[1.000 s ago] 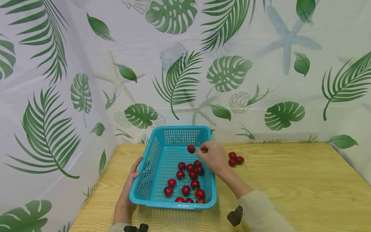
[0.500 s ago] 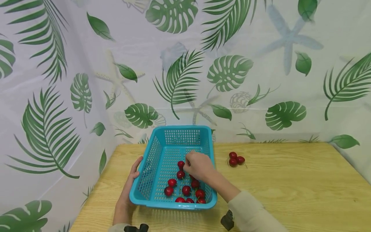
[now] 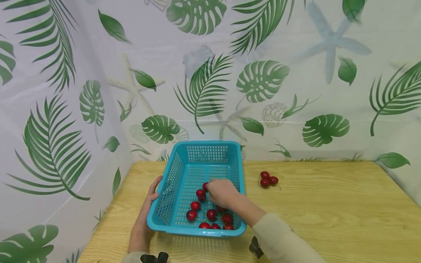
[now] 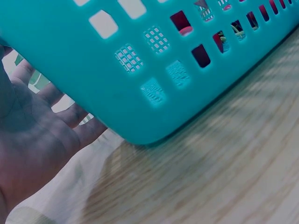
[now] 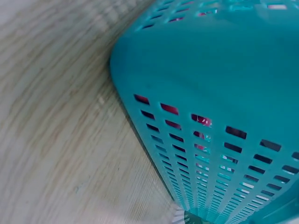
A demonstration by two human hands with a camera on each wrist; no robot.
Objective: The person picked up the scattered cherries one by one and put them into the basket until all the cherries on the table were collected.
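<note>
My left hand (image 3: 144, 210) rests against the left wall of a blue plastic basket (image 3: 169, 231). In the left wrist view, the fingers of the left hand (image 4: 37, 135) lie extended along the basket's outside. My right hand (image 3: 222, 193) reaches inside over the right half, fingers curled down among red cherries. A cherry (image 3: 205, 187) shows at its fingertips and seems pinched; the tips themselves are hidden. Close by, to the left, sits another cherry (image 3: 200, 193). Several more cherries (image 3: 211, 214) lie in the near part. The right wrist view holds only the basket's outer wall (image 5: 187, 84) and table.
Right of the basket, three cherries (image 3: 264, 182) with stems sit bunched on the wooden table (image 3: 329, 212). A white curtain (image 3: 279, 47) with leaf prints hangs close behind the table's back edge and along the left side.
My right hand has moved from the basket's right rim down and left into the cherries. The cherry that was beside it farther back is gone from that spot. My left hand stays in place.
</note>
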